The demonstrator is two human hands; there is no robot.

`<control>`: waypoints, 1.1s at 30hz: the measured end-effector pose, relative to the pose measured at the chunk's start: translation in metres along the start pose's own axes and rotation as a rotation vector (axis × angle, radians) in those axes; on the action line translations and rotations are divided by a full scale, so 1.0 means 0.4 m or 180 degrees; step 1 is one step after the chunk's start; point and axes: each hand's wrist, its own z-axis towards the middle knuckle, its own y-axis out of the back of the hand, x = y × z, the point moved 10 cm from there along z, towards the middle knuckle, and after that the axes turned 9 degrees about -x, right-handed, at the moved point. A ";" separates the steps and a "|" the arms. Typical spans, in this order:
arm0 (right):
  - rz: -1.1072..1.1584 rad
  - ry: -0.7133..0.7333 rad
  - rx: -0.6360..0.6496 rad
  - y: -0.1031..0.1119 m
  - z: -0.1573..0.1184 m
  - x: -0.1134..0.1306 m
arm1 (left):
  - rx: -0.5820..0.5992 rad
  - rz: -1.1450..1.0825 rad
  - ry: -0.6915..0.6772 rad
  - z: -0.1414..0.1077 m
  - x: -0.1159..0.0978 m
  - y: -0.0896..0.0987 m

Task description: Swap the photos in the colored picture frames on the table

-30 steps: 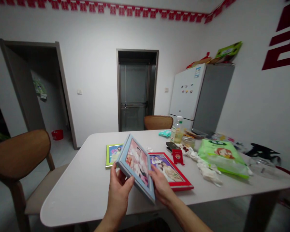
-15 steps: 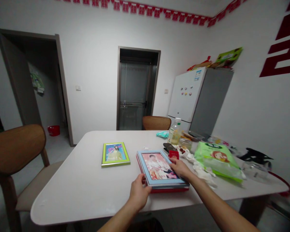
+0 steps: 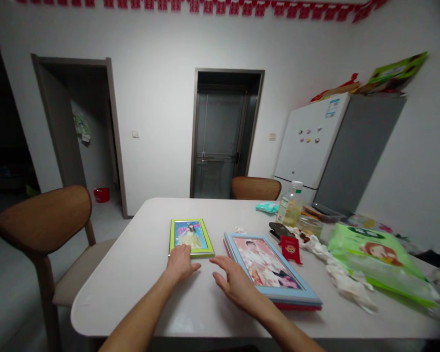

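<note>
A green-framed picture (image 3: 191, 236) lies flat on the white table (image 3: 124, 278). At its front left edge is my left hand (image 3: 181, 262), fingers over the frame's near edge and thumb apart. My right hand (image 3: 236, 284) is open between the green frame and a stack of blue-framed pictures (image 3: 269, 264), its fingers spread near the green frame's right corner and holding nothing. The blue stack has a red layer at its bottom. Beside the stack stands a small red packet (image 3: 291, 249).
Right of the stack are crumpled tissues (image 3: 342, 281), a black item (image 3: 280, 230), a bottle (image 3: 290, 204), a clear jar (image 3: 310, 226) and a green package (image 3: 381, 259). Wooden chairs (image 3: 46, 220) stand at the left and behind the table.
Both hands have left the blue-framed stack and moved left to the green frame. The right hand has opened. The view has turned left.
</note>
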 end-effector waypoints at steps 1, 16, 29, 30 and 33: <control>0.0002 -0.0004 -0.0043 -0.012 -0.003 0.007 | 0.0018 0.0073 -0.0039 -0.022 -0.004 0.008; 0.0675 -0.0788 -0.0424 -0.057 -0.071 -0.063 | -0.0425 0.0108 -0.0447 -0.349 -0.074 0.070; 0.1658 -0.0186 -0.0419 -0.064 -0.044 0.126 | -0.1601 -0.2297 0.0429 -0.327 -0.003 0.263; 0.1583 -0.0077 -0.0338 -0.081 -0.048 0.141 | -0.1573 -0.2540 0.0578 -0.329 0.008 0.254; 0.1339 0.0005 -0.0209 -0.121 -0.056 0.145 | -0.1507 -0.2941 0.1018 -0.338 0.051 0.217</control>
